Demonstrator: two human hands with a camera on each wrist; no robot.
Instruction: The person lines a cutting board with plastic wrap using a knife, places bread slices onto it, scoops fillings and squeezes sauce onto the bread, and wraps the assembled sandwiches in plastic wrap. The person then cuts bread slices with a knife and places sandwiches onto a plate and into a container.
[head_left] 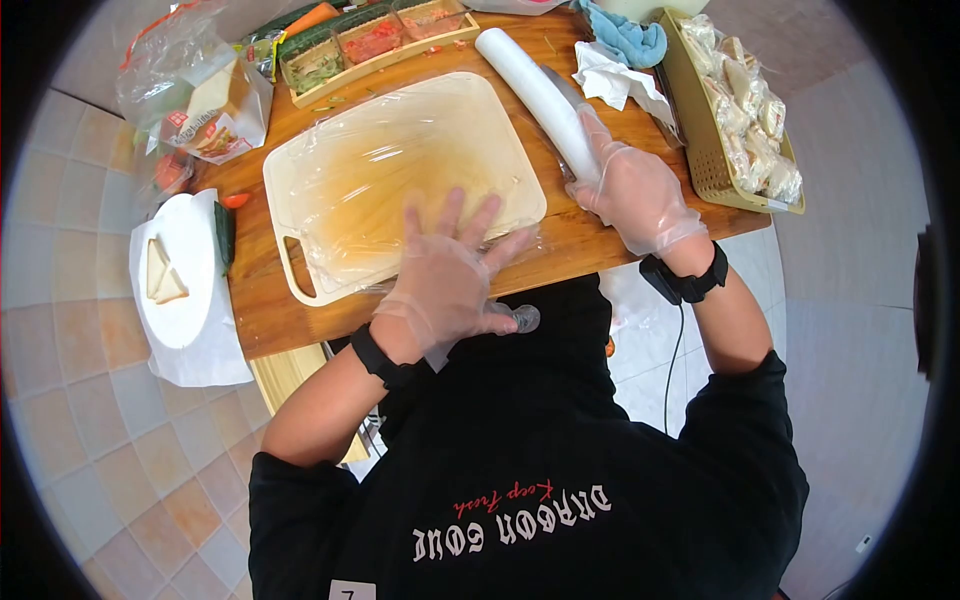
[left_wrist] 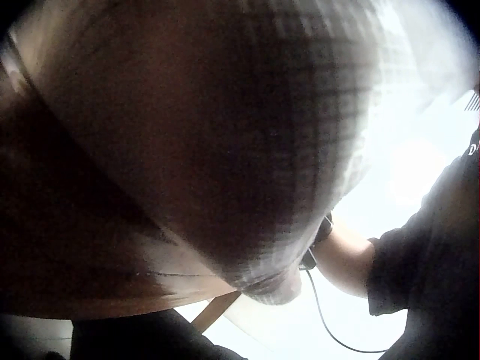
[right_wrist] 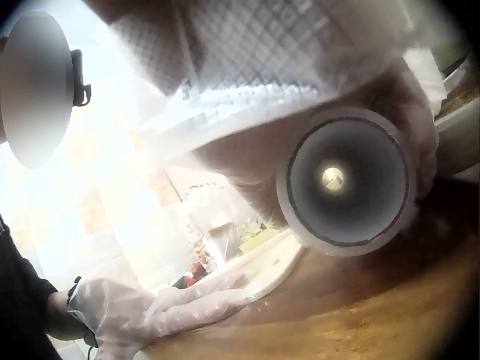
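Along the near edge of the desk [head_left: 255, 325], we see the gloved left hand [head_left: 440, 275], its grip wide with fingers spread, resting on clear film [head_left: 400, 165] over the cream cutting board [head_left: 275, 190]. The board lies left of the middle, handle slot toward the near left corner. We have the gloved right hand [head_left: 640, 190] to the right of it, grip holding the near end of the white roll [head_left: 530, 90], which slants toward the far edge; the right wrist view shows its hollow core. Divided tray [head_left: 375, 48] with chopped food sits at the far edge, bagged bread [head_left: 215, 110] near the far left corner. At the right edge we note the green basket [head_left: 708, 165] of wrapped pieces; blue cloth [head_left: 628, 40] and white paper [head_left: 608, 78] are between it and the roll. White plate [head_left: 190, 315] with cut bread [head_left: 162, 272] is beside the left edge.
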